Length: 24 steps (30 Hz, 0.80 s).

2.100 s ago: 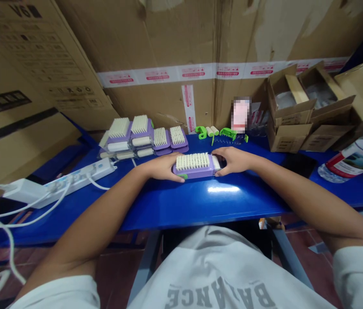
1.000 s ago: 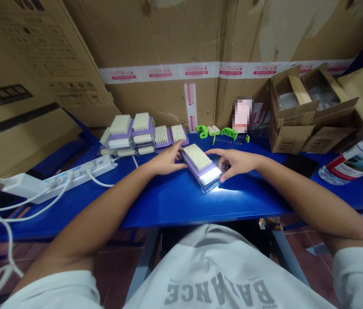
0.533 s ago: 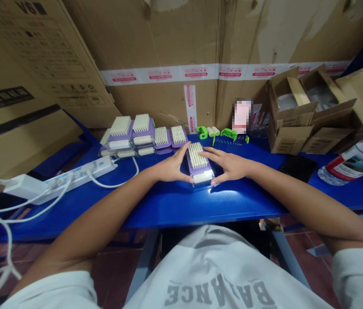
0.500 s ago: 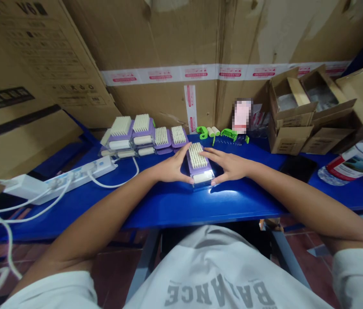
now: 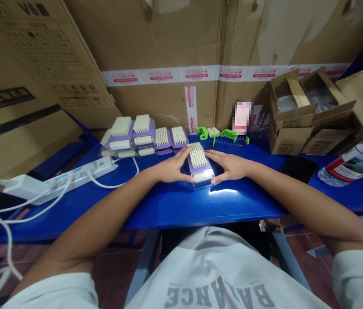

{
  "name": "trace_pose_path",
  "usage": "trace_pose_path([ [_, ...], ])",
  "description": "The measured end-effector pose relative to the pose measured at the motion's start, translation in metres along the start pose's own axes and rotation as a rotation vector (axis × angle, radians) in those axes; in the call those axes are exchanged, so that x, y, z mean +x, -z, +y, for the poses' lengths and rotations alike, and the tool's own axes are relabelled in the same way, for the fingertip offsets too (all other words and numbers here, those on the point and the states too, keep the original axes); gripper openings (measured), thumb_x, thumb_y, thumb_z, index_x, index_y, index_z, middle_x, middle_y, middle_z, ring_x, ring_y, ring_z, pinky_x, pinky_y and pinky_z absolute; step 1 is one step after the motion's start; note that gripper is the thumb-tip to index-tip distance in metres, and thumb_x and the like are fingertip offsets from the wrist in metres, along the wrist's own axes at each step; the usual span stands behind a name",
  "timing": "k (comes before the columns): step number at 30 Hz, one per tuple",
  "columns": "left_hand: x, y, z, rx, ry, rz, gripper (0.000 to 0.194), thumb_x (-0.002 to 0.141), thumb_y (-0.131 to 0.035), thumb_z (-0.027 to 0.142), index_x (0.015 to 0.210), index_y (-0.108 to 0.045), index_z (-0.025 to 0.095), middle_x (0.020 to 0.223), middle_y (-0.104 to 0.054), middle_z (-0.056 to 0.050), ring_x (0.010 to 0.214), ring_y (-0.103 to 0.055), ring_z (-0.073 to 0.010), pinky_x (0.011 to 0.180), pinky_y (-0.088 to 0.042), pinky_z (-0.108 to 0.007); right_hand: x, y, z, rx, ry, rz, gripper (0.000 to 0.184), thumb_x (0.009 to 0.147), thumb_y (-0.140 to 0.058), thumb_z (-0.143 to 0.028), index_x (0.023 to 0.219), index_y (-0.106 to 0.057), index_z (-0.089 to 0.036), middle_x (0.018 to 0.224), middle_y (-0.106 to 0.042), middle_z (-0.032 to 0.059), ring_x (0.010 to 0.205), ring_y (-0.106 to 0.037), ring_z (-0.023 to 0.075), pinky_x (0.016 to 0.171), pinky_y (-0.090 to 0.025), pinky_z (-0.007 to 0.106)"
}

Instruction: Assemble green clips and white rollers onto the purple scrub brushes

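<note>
View: head camera, looking forward and down.
Item in hand: one purple-backed scrubbing brush (image 5: 198, 165), cream bristles up, with a clear plastic pack (image 5: 203, 178) at its near end.
Position: mid-worktop on the blue worktop (image 5: 168, 201), long axis running 12 to 6 o'clock, clock taken from the person's seat, 12 at the wall.
Left hand (image 5: 171, 169): open, fingers spread, at the brush's 9 o'clock side, fingertips touching near the near end.
Right hand (image 5: 229, 167): open, fingers spread, at the 3 o'clock side, fingertips touching the same end.
Hand state: no pinch; the hands bracket the brush. Grip force: cannot tell.
Handling: judged light and stiff; the pack may be slippery. Best hold: the long sides of the purple body, clear of the bristles.
Count: four more brushes (image 5: 142, 124) show bristles at 10 o'clock; further packs lie beneath, total cannot be told. Green plastic parts (image 5: 202, 133): at least two, at 12 o'clock.
Nearby: one white power strip (image 5: 81, 171) at 9 o'clock; one clear bottle (image 5: 352, 165) at 3 o'clock; open cardboard cartons (image 5: 287, 139), about four, at 2 o'clock.
</note>
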<state>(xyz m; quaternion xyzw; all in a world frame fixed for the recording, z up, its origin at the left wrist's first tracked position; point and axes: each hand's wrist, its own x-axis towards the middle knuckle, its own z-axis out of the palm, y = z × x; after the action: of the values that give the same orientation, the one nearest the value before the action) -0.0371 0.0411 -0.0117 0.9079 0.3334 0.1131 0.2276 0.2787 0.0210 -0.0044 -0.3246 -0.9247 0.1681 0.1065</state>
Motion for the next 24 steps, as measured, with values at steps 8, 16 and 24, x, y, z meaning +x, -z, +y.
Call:
trace_pose_path([
  [8, 0.0002, -0.0003, -0.0023, 0.007, -0.005, 0.004, 0.140, 0.077, -0.079, 0.082, 0.175, 0.001, 0.024, 0.183, -0.001, -0.021, 0.170, -0.005, -0.0423, 0.137, -0.014, -0.060, 0.0001, 0.0000, -0.0009, -0.011, 0.020, -0.002, 0.120, 0.085, -0.075, -0.077, 0.173, -0.026, -0.012, 0.175, -0.032, 0.0297, 0.161, -0.036, 0.0468, 0.127, -0.035, 0.067],
  [16, 0.0006, 0.0005, 0.0001, 0.007, 0.010, -0.001, 0.140, 0.076, -0.078, 0.084, 0.175, 0.001, 0.024, 0.184, -0.001, -0.020, 0.169, -0.004, -0.0428, 0.137, -0.014, -0.060, 0.0004, -0.0001, -0.0002, -0.035, 0.065, 0.004, 0.117, 0.088, -0.072, -0.076, 0.174, -0.025, -0.012, 0.171, -0.040, 0.0288, 0.156, -0.046, 0.0448, 0.123, -0.042, 0.063],
  [24, 0.0006, 0.0012, 0.0009, 0.015, 0.028, -0.016, 0.140, 0.077, -0.077, 0.084, 0.175, 0.002, 0.024, 0.184, 0.001, -0.019, 0.170, -0.002, -0.0424, 0.137, -0.013, -0.059, 0.0006, 0.0001, 0.0002, -0.038, 0.055, -0.001, 0.118, 0.088, -0.072, -0.076, 0.173, -0.025, -0.011, 0.169, -0.043, 0.0293, 0.152, -0.050, 0.0454, 0.120, -0.045, 0.062],
])
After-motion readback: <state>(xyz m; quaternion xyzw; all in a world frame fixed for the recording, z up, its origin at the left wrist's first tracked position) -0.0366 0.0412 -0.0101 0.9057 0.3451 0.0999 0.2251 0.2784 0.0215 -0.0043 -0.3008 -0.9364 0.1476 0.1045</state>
